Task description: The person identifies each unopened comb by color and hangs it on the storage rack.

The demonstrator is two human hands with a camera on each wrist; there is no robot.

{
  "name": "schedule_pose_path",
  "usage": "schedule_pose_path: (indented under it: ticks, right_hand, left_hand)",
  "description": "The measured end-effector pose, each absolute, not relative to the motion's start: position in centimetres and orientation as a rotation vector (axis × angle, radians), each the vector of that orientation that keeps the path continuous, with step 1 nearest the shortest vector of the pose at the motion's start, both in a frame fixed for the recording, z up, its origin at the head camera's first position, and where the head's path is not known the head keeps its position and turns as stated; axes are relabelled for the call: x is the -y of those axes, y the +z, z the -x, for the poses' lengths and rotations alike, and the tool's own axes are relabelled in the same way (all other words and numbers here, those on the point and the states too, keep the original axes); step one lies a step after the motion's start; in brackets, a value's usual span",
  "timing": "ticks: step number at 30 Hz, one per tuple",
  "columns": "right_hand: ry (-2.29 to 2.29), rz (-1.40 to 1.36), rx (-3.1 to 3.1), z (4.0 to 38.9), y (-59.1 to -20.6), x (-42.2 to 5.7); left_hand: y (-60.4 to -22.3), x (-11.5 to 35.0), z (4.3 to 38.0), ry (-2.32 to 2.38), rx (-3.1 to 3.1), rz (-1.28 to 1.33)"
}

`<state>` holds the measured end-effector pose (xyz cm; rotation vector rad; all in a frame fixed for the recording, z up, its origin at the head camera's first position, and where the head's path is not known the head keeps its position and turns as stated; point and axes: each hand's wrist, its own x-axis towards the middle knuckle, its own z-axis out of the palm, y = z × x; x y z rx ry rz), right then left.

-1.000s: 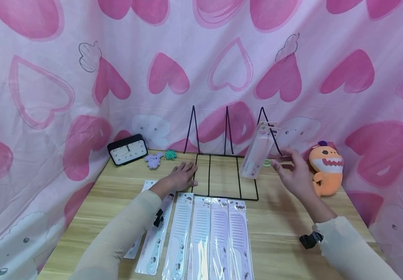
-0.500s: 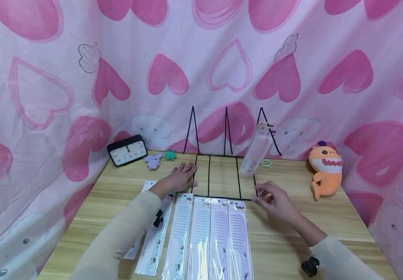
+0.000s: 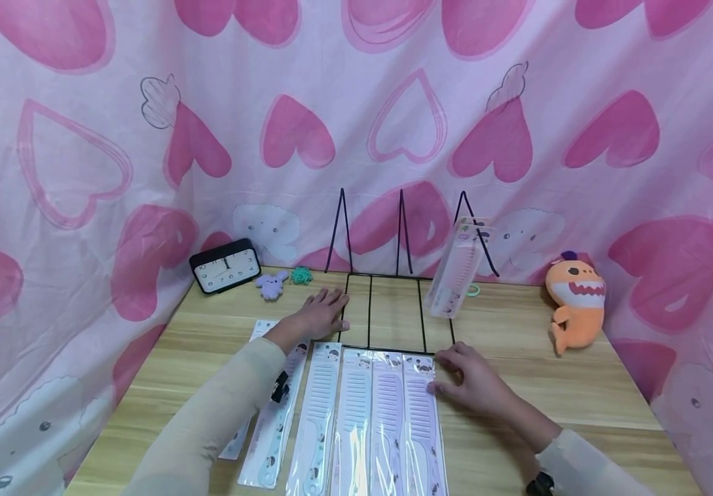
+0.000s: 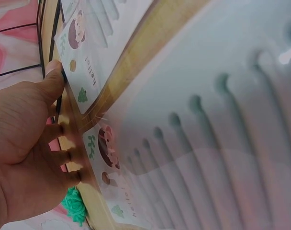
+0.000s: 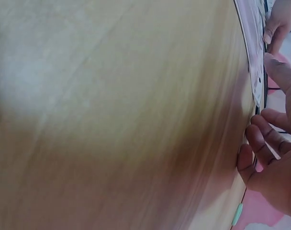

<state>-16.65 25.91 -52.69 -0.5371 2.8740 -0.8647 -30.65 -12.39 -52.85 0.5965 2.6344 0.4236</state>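
A black wire rack point(image 3: 398, 351) stands on the wooden table, with upright prongs at its back. My left hand point(image 3: 320, 315) lies spread on the left side of its base, fingers straight. A packaged pink comb point(image 3: 455, 269) hangs on the right prong. Several combs in clear packages lie in front of the rack. My right hand point(image 3: 474, 380) is at the upper right corner of the rightmost packaged purple comb point(image 3: 421, 406), thumb and fingers apart. In the right wrist view, its thumb is near the package end and the fingers point(image 5: 263, 139) are beside it.
A black clock point(image 3: 226, 266), a small purple toy point(image 3: 271, 284) and a green ball-like object point(image 3: 302, 275) sit at the back left. Behind the hanging comb is a pale green ring point(image 3: 472, 290). An orange plush shark point(image 3: 576, 303) stands at the right; a heart-print curtain hangs behind.
My right hand has come down and left from beside the hanging comb to the rightmost purple comb's package. The hanging comb has swayed slightly. My left hand has stayed put.
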Motion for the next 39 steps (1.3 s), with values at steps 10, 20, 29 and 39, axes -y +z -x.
schedule_pose_path:
  ticks: [10, 20, 29, 39]
  right_hand:
    - [-0.744, 0.509, -2.903, 16.6, -52.7, -24.9]
    - [-0.811, 0.462, -2.908, 16.7, -52.6, -24.2]
    - [-0.985, 0.484, -2.858, 16.5, -52.5, -23.5]
    - [-1.098, 0.575, -2.832, 16.2, -52.5, -23.7]
  left_hand:
    - [-54.9, 12.9, 32.0, 0.418, -2.657, -0.627]
    - [-54.4, 12.9, 31.5, 0.468, -2.649, -0.622]
    - [-54.6, 12.8, 32.0, 0.457, -2.627, -0.587]
    - [-54.1, 12.7, 31.5, 0.456, -2.631, -0.576]
